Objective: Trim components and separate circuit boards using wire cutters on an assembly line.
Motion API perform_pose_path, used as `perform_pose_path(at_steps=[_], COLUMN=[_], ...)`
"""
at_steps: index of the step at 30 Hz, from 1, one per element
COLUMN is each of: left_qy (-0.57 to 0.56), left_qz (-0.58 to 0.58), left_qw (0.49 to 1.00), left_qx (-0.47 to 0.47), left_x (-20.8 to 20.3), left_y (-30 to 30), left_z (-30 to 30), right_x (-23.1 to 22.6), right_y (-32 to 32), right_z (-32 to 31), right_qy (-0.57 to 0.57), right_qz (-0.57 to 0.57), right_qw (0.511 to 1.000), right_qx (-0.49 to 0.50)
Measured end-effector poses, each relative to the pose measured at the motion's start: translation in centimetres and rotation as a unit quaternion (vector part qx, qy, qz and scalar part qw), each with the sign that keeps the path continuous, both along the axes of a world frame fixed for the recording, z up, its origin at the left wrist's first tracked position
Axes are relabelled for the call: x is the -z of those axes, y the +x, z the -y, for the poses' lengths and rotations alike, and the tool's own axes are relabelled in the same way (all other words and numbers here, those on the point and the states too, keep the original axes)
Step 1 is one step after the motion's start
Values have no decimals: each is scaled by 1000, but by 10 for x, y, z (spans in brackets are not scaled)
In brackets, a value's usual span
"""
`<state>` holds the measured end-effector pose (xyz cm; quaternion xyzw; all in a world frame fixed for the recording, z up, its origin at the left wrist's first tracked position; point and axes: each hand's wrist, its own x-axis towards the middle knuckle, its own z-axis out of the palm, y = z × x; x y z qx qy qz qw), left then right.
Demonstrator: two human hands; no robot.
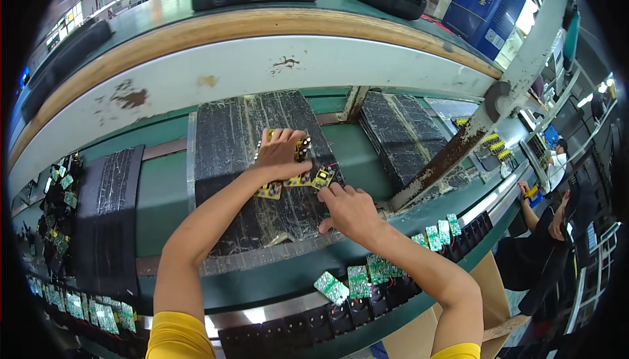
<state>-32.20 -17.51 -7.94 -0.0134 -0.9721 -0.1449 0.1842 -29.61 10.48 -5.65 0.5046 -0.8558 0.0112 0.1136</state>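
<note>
My left hand (278, 157) lies over a cluster of small yellow circuit boards (269, 191) with its fingers stretched and thumb apart; it partly hides them. Beneath is a black, scuffed flat panel (229, 136). To the right, my right hand (352, 211) has its thumb and fingers apart, the fingertips by the lower edge of one yellow circuit board (322, 177). Whether they touch that board is hard to tell.
Green circuit boards (359, 282) with black cases line the near edge. Another stack of black panels (406, 130) stands right, beside a rusty metal post (452, 146). A white-fronted shelf (262, 61) crosses above. At far right, a co-worker's arm (529, 211) shows.
</note>
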Motion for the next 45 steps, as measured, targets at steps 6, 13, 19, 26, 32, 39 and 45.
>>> perform_pose_path(at_steps=[6,13,19,26,32,39,45], left_qy=[-15,-82,-26,61,244,270,353], left_qz=[41,-110,76,38,-29,43,60], left_qw=[994,985,995,997,936,933,914], left_qx=[-101,-107,-50,30,252,233,189], left_x=[9,9,-52,-26,-99,-164,-164], left_y=[81,76,44,18,163,355,435], left_z=[-32,-37,-87,-102,-161,-186,-191], right_x=[-4,-33,-111,-90,-85,-104,-101], right_y=[14,33,114,205,214,259,309], right_z=[3,-11,-102,-196,-169,-125,-104], right_qy=[-14,-161,-562,-665,-525,-471,-539], right_qz=[-15,74,543,534,283,360,392], right_qw=[998,984,623,520,797,804,734], right_qx=[51,-4,16,-49,94,-47,-128])
